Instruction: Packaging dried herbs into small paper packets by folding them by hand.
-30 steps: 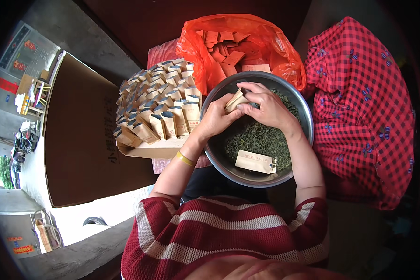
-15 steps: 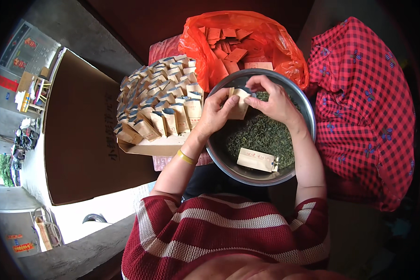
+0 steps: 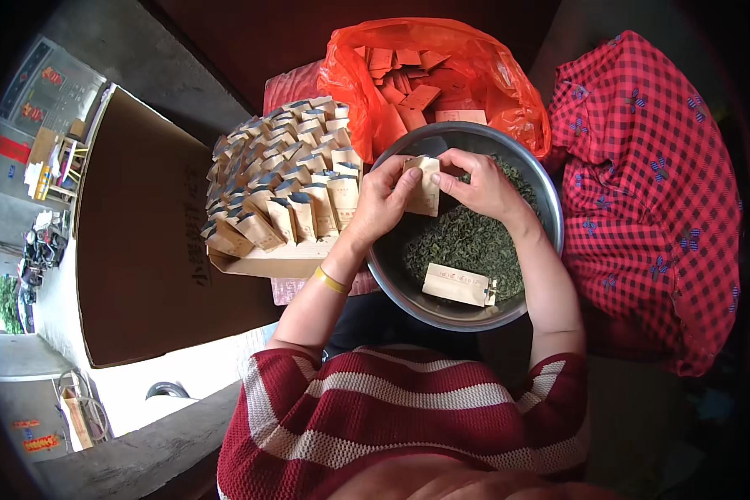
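Head camera: my left hand (image 3: 381, 200) pinches a tan paper packet (image 3: 426, 190) along its left side, thumb across the front, while my right hand (image 3: 485, 188) holds its right edge near the top, thumb and fingers drawn close together. The packet is between my hands, over the far part of a steel bowl (image 3: 556, 233) of dark green dried leaves (image 3: 446, 248); whether its mouth is open I cannot tell. A second packet (image 3: 457, 286) lies in the bowl's near part. To my left, a low cardboard tray (image 3: 275, 265) holds close rows of standing packets (image 3: 282, 185), some leaning. Beyond the bowl sits an orange-red plastic bag (image 3: 512, 87) of red slips (image 3: 422, 97), and a red-and-black checked cloth (image 3: 642, 208) is on my right
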Demonstrator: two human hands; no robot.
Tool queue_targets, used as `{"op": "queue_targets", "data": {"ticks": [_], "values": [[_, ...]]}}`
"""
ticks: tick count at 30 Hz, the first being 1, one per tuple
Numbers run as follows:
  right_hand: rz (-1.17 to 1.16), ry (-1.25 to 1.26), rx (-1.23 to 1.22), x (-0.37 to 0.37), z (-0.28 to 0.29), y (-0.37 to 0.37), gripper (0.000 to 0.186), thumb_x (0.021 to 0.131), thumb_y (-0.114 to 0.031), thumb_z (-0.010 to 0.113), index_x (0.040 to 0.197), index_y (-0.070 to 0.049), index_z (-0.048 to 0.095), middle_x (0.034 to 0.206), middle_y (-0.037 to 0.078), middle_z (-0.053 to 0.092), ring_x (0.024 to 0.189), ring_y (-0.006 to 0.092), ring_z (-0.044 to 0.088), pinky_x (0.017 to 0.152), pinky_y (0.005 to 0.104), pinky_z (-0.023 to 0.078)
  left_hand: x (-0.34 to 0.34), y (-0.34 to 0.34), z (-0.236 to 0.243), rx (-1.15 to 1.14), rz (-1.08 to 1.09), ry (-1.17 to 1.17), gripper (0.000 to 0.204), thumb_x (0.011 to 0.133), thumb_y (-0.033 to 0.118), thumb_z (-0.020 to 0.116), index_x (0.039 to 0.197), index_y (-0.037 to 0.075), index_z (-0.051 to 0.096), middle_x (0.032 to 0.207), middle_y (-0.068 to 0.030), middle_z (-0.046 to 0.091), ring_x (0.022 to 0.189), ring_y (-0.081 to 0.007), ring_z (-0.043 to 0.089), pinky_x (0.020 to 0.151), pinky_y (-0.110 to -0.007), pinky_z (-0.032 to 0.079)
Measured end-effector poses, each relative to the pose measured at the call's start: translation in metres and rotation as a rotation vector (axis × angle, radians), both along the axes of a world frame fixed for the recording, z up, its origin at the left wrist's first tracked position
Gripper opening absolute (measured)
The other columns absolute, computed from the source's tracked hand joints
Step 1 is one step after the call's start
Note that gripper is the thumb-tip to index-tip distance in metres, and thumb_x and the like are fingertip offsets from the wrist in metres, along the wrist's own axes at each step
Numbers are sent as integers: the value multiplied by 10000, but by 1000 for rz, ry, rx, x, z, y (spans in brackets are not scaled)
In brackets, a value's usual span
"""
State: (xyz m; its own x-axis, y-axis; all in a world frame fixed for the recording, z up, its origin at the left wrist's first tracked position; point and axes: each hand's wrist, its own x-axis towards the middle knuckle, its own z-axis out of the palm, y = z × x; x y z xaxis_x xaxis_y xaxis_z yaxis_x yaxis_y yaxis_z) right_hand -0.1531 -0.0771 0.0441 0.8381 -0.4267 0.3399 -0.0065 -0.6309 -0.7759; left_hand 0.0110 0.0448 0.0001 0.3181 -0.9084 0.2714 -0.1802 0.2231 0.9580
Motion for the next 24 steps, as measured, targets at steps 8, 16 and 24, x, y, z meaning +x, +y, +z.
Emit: {"op": "queue_targets", "data": {"ticks": [8, 16, 24], "values": [[-5, 43, -17, 0, 3, 4, 182, 900, -144, 642, 937, 27, 591, 823, 142, 656, 767, 219, 653, 706, 340, 501, -2, 4, 10, 43, 114, -193, 195, 972, 155, 614, 1042, -26, 628, 842, -1, 661, 768, -48, 567, 676, -218, 478], [-1, 53, -25, 0, 1, 4, 205, 893, -173, 660, 939, 19, 604, 837, 144, 664, 780, 238, 663, 712, 344, 503, -4, 3, 7, 52, 71, -20, 190, 961, 171, 630, 956, -19, 647, 836, -33, 691, 779, -69, 620, 675, -236, 501], [79, 110, 41, 1, 5, 5, 225, 894, -179, 667, 904, 29, 581, 769, 135, 613, 692, 216, 584, 673, 336, 477, -11, 3, 14, -86, 209, -478, 132, 930, 127, 652, 932, -5, 641, 705, -130, 669, 605, -206, 658, 561, -296, 494]]}}
